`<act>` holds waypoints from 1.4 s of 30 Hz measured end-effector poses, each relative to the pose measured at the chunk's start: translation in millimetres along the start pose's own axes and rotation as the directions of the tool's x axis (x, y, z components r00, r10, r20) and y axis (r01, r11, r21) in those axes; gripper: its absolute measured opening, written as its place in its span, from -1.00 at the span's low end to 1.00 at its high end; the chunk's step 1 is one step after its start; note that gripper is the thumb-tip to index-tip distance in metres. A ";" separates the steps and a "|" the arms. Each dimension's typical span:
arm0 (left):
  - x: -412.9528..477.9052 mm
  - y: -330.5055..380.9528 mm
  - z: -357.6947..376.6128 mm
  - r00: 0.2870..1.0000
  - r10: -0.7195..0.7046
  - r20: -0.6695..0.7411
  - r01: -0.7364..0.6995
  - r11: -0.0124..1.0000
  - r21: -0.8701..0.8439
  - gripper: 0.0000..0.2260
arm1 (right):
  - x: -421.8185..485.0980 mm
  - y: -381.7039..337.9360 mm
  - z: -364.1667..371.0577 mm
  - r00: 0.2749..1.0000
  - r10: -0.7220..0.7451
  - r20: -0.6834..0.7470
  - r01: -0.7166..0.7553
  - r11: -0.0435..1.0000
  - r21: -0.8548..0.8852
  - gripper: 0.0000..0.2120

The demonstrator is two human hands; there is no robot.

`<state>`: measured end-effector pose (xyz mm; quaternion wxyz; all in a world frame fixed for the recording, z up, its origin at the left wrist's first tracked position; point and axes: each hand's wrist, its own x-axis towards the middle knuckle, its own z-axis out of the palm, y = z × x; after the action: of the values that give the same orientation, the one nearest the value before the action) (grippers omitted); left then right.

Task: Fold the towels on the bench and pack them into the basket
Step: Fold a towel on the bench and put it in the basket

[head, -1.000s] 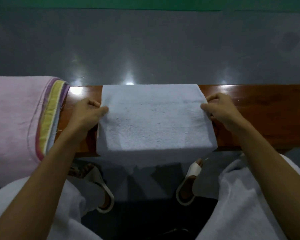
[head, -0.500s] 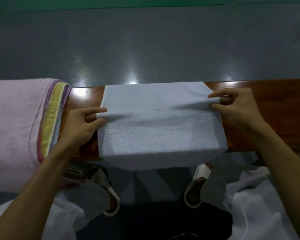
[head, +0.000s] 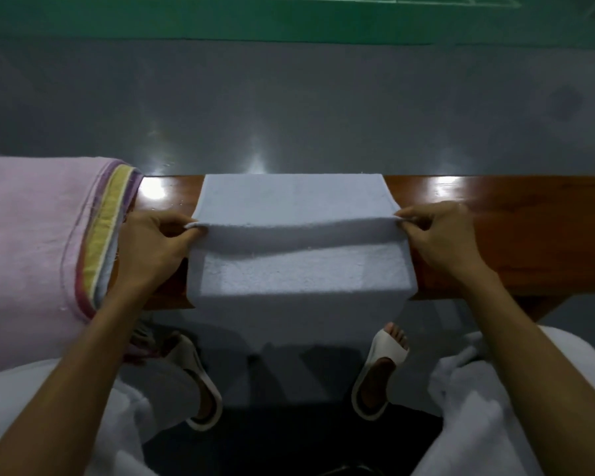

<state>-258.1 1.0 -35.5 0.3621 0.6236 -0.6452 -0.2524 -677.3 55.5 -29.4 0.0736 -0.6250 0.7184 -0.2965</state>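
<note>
Pinching the blue towel (head: pixel 299 276): left hand (head: pixel 152 245) at 9 o'clock, right hand (head: pixel 440 238) at 3. A pink towel (head: pixel 31 242) shares the surface (head: pixel 516 242).

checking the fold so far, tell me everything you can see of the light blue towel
The light blue towel looks like soft terry cloth, plain with no stripes. It lies across the wooden bench, its far edge along the bench's far side and its near part hanging over the front edge. The left hand and right hand each pinch a side edge, raising a ridge across its width that shadows the cloth below.
</note>
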 end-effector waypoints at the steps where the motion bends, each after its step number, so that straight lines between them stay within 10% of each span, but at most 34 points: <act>1: -0.5 1.5 -2.5 1.000 -0.024 0.019 0.025 0.999 -0.036 -0.93 | -0.9 0.1 -1.1 1.000 0.006 -0.004 -0.006 1.000 -0.023 -0.82; 20: 9.6 18.5 3.1 0.999 0.006 0.034 -0.006 1.000 -0.008 -0.88 | 3.5 -24.4 -14.2 0.883 0.295 0.365 -0.458 0.712 0.532 -0.88; 37: 59.8 42.7 -1.1 0.976 0.027 -0.214 -0.012 0.997 0.072 -0.90 | 53.3 -46.2 -33.4 0.923 0.329 0.202 -0.377 0.660 0.650 -0.93; 42: 103.8 99.0 -30.8 0.966 -0.057 -0.253 -0.065 0.891 -0.448 -0.90 | 99.7 -84.8 -77.3 0.987 0.158 0.003 -0.092 0.561 0.823 -0.81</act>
<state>-291.4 -88.3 76.1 0.5791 0.5483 -0.5168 -0.3113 -662.4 -16.1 103.8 0.3498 -0.4561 0.5437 -0.6115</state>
